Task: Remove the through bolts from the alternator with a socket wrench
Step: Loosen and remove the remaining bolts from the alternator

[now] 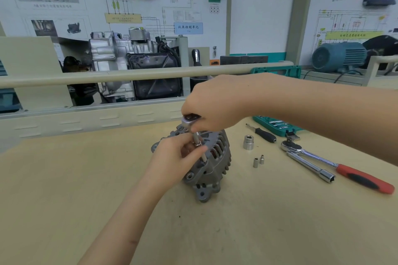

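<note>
My right hand grips the head of the small socket wrench at the frame's centre, while my left hand pinches its extension just below, steadying it on a through bolt I cannot see. I should keep that shaft straight over the bolt and turn evenly, so the socket stays seated. The alternator sits directly under both hands on the worktop; a larger ratchet lies to the right.
</note>
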Action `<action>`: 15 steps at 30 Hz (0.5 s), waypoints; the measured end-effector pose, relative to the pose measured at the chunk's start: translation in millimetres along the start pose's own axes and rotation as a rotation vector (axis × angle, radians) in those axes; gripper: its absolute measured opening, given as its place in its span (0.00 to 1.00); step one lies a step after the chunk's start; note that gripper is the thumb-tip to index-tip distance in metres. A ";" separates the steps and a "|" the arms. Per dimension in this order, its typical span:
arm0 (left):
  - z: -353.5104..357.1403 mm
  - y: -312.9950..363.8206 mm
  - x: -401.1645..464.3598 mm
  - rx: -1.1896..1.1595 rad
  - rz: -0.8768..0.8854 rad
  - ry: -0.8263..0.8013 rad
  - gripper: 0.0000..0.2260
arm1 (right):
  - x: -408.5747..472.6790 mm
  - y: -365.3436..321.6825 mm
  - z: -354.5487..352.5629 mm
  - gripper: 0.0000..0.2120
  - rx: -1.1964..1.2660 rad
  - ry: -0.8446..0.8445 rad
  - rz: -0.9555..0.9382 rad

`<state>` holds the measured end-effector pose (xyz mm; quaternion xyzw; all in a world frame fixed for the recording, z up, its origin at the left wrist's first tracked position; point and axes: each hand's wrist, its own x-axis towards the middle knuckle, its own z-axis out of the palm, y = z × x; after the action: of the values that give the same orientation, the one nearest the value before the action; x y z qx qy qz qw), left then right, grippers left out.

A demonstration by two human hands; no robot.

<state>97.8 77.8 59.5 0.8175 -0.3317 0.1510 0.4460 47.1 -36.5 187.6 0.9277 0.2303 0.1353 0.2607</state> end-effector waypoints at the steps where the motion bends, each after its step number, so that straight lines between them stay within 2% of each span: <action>1: -1.4 0.3 -0.1 -0.001 0.006 -0.018 0.03 | -1.9 0.3 -1.1 0.14 0.021 -0.002 0.000; 5: -0.2 -0.9 0.3 0.019 0.020 0.025 0.08 | -4.3 -0.3 -5.5 0.14 0.020 0.001 0.001; 9: 3.9 -0.4 -0.7 0.019 0.032 0.077 0.08 | 6.2 -3.6 -0.1 0.13 -0.037 -0.008 0.015; 15: 4.4 -3.3 -0.2 -0.002 -0.019 0.068 0.09 | 4.5 -1.3 3.4 0.14 0.014 0.019 -0.015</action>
<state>99.7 75.5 54.8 0.8145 -0.3086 0.1741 0.4594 51.7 -34.7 184.7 0.9265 0.2406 0.1404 0.2531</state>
